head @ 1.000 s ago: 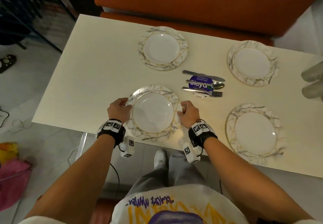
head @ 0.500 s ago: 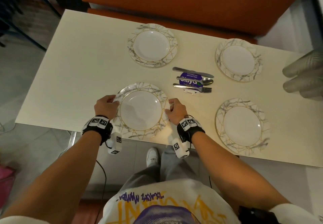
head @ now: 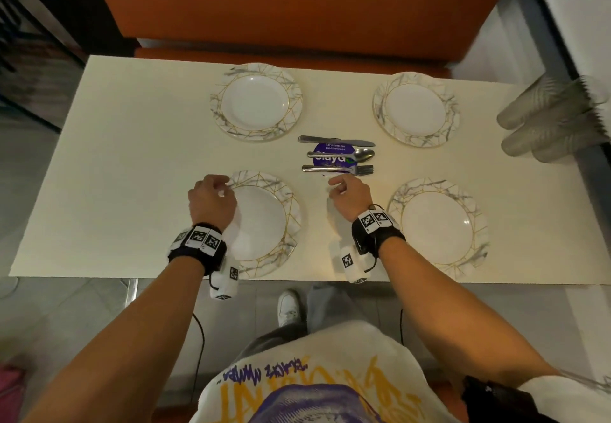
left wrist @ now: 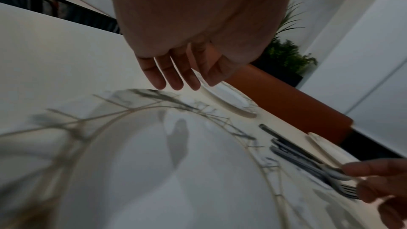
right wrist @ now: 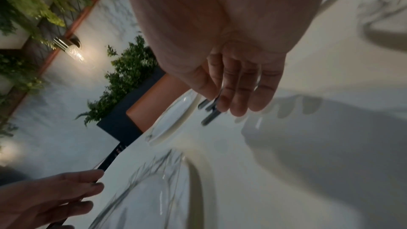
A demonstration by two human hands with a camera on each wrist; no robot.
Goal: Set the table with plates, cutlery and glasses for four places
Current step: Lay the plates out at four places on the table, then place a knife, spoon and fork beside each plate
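Observation:
Four white plates with marbled, gold-lined rims lie on the cream table (head: 132,158): far left (head: 256,102), far right (head: 416,109), near left (head: 264,224), near right (head: 436,227). A knife (head: 335,140), spoon (head: 344,155) and fork (head: 337,169) lie side by side on a purple card between them. My left hand (head: 218,188) hovers over the near left plate's left rim, fingers relaxed and empty (left wrist: 176,83). My right hand (head: 337,184) hangs just short of the fork, holding nothing, its fingers (right wrist: 235,107) straight above the cutlery handles (right wrist: 211,111).
Several clear glasses (head: 549,122) lie bunched at the table's right edge. An orange bench (head: 297,9) runs along the far side. The near table edge is right below my wrists. Potted plants (right wrist: 127,76) stand behind the bench.
Both hands have let go of the near left plate's rim and lifted. The right hand has moved forward to the fork. The plate stays where it was set down.

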